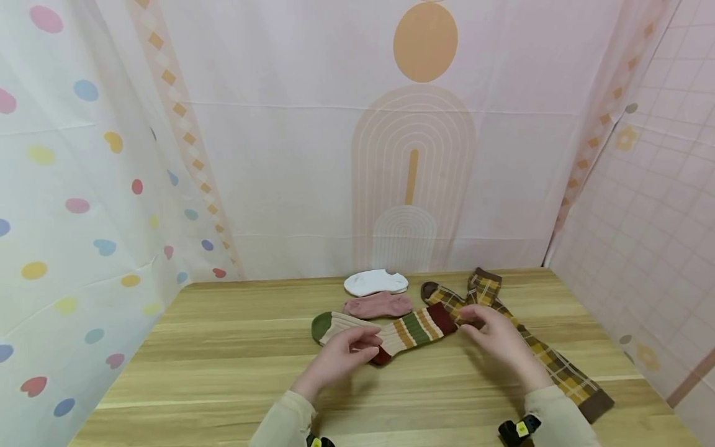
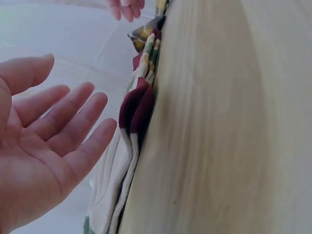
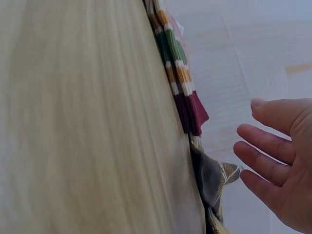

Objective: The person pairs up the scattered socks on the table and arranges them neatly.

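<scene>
A pair of striped socks (image 1: pixel 416 328), cream with green and orange bands, dark red cuff and heel and a green toe, lies flat on the table, one sock on the other. Above its heel hovers my left hand (image 1: pixel 342 359), fingers loosely extended and nothing in them. My right hand (image 1: pixel 494 335) hangs near the dark red cuff, also holding nothing, its fingers apart in the right wrist view. Partly behind that hand lie brown and yellow plaid socks (image 1: pixel 558 366), one crossing the other. In the left wrist view the striped socks' dark red heel (image 2: pixel 136 107) stands just beyond my fingertips (image 2: pixel 108 127).
Behind the striped socks lie pink socks (image 1: pixel 378 305), and farther back white low-cut socks (image 1: pixel 375 282). The wooden table (image 1: pixel 223 354) ends at a patterned curtain (image 1: pixel 290 186) at the back, with more curtains on both sides.
</scene>
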Available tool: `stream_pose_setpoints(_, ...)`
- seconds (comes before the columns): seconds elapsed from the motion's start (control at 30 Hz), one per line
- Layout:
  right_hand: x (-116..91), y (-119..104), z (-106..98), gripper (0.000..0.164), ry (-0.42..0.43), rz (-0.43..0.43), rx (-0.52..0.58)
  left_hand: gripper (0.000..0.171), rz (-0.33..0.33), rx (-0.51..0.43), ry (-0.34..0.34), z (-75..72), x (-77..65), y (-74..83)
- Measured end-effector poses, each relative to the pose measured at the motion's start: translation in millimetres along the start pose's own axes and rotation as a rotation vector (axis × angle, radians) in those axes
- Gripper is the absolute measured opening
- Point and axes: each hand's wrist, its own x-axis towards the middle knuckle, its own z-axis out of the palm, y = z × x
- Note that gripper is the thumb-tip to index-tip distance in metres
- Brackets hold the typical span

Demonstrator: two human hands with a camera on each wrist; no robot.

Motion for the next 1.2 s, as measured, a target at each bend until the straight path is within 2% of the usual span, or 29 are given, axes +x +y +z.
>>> stream_pose_setpoints(0.23, 3, 6, -1, 0.03, -0.041, -0.043, -0.099, 0.04, -0.049, -0.142, 0.04, 4.4, -0.8, -2.6)
stream_pose_setpoints(0.37, 6, 9, 1, 0.032, -0.055, -0.061, -0.16, 0.042, -0.103, -0.216, 0.067, 7.1, -0.8, -3.3)
stream_pose_setpoints(0.53, 12, 10, 5, 0.035, -0.082, -0.08, -0.248, 0.045, -0.154, -0.25, 0.1, 8.8, 0.4, -3.6)
stream_pose_setpoints(0.67, 17, 10, 10, 0.035, -0.105, -0.089, -0.319, 0.044, -0.17, -0.201, 0.102, 9.9, 2.5, -4.3)
stream_pose_setpoints(0.8, 21, 10, 12, 0.035, -0.132, -0.056, -0.389, 0.043, -0.184, -0.13, 0.08, 10.7, 4.1, -4.2)
stream_pose_setpoints(1.03, 27, 8, 13, 0.033, -0.204, 0.047, -0.486, 0.037, -0.146, 0.082, 0.038, 11.0, 5.7, -3.4)
stream_pose_setpoints(1.2, 33, 6, 15, 0.023, -0.191, 0.018, -0.563, 0.033, -0.122, 0.221, 0.007, 11.7, 6.3, -0.4)
